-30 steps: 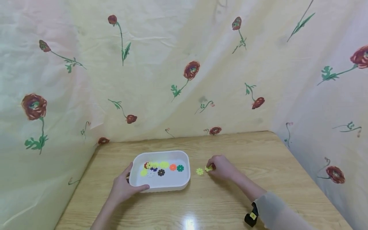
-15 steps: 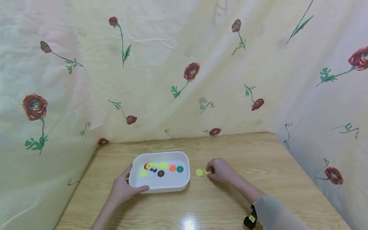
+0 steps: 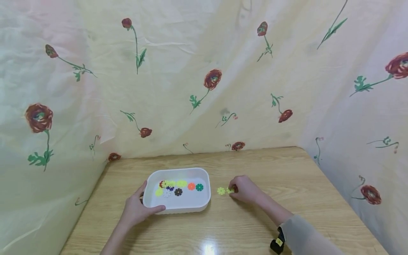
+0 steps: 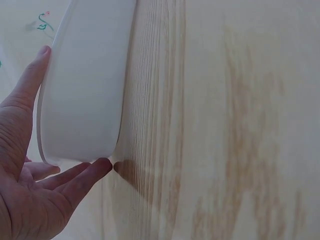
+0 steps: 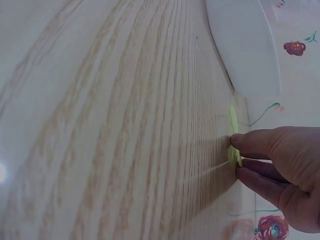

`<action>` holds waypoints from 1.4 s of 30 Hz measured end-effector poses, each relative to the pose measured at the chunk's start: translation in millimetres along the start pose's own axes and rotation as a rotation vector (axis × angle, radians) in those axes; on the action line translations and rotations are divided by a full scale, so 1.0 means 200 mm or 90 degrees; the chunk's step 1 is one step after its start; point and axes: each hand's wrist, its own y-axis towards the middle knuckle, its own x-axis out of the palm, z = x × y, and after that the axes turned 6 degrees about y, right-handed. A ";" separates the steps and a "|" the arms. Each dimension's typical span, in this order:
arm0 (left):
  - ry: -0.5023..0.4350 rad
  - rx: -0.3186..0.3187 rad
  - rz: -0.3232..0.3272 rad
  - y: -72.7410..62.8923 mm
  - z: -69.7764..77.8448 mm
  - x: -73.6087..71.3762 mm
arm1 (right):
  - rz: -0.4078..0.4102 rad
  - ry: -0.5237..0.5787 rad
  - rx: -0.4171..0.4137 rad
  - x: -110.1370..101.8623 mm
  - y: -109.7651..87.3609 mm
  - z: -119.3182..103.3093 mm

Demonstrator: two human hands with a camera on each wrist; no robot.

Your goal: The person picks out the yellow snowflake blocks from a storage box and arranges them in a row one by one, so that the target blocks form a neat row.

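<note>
In the head view a white plastic basin (image 3: 178, 202) stands on the table, several flower-shaped plastic discs lying on its floor. My left hand (image 3: 135, 209) grips its left end, thumb over the front rim and fingers along the side; the left wrist view shows the fingers against the wall (image 4: 85, 90). To the right of the basin my right hand (image 3: 244, 189) pinches a yellow flower-shaped disc (image 3: 228, 191) between thumb and fingers, down at the tabletop. Beside it, on the basin's side, lies another yellow disc (image 3: 221, 191), flat on the wood.
The wooden table (image 3: 191, 233) runs back to a flower-print curtain (image 3: 172, 88), which also hangs at both sides. Inside the basin are an orange disc (image 3: 191, 186), a green disc (image 3: 199, 187) and a dark brown disc (image 3: 178, 192). A black band (image 3: 278, 241) hangs at the right sleeve.
Over the last second my right hand has lowered slightly and brought its yellow disc down beside the other yellow one. The left hand and the basin stay where they were.
</note>
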 end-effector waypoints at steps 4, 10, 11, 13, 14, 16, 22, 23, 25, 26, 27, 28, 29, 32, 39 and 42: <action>0.005 0.003 0.002 0.01 0.00 0.00 | -0.004 -0.003 0.019 -0.01 0.01 -0.01; 0.006 0.003 0.004 0.02 0.00 -0.01 | 0.025 0.002 0.053 -0.06 0.08 -0.06; 0.006 0.004 0.005 0.02 0.00 -0.01 | 0.030 -0.001 0.054 -0.07 0.09 -0.07; 0.003 0.006 0.007 0.02 0.00 -0.01 | 0.027 -0.004 0.053 -0.09 0.13 -0.10; 0.002 0.006 0.006 0.02 0.00 -0.01 | 0.023 -0.005 0.052 -0.10 0.14 -0.12; 0.003 0.003 0.004 0.02 0.00 -0.01 | 0.015 -0.009 0.044 -0.11 0.18 -0.15; 0.008 -0.001 0.002 0.01 -0.01 -0.02 | 0.016 -0.030 0.009 -0.12 0.27 -0.25; 0.006 0.000 0.003 0.01 -0.01 -0.02 | 0.017 -0.032 0.005 -0.11 0.29 -0.27; 0.003 0.001 0.005 0.00 -0.01 -0.02 | 0.016 -0.033 -0.003 -0.11 0.32 -0.31; 0.001 0.002 0.005 0.00 -0.01 -0.02 | 0.016 -0.033 -0.006 -0.11 0.33 -0.33; -0.001 0.003 0.004 0.00 0.00 -0.02 | 0.015 -0.033 -0.011 -0.10 0.35 -0.34; -0.003 0.005 0.005 0.00 0.00 -0.02 | 0.013 -0.028 -0.014 -0.10 0.36 -0.36; -0.005 0.006 0.004 -0.01 -0.01 -0.02 | 0.012 -0.022 -0.018 -0.10 0.37 -0.37; -0.006 0.007 0.004 0.00 -0.01 -0.01 | 0.009 -0.004 -0.031 -0.08 0.40 -0.41; -0.006 0.007 0.011 0.01 -0.01 0.01 | 0.007 0.008 -0.044 -0.03 0.46 -0.45; -0.001 0.002 0.009 0.01 -0.01 0.01 | -0.004 0.025 -0.040 -0.01 0.48 -0.45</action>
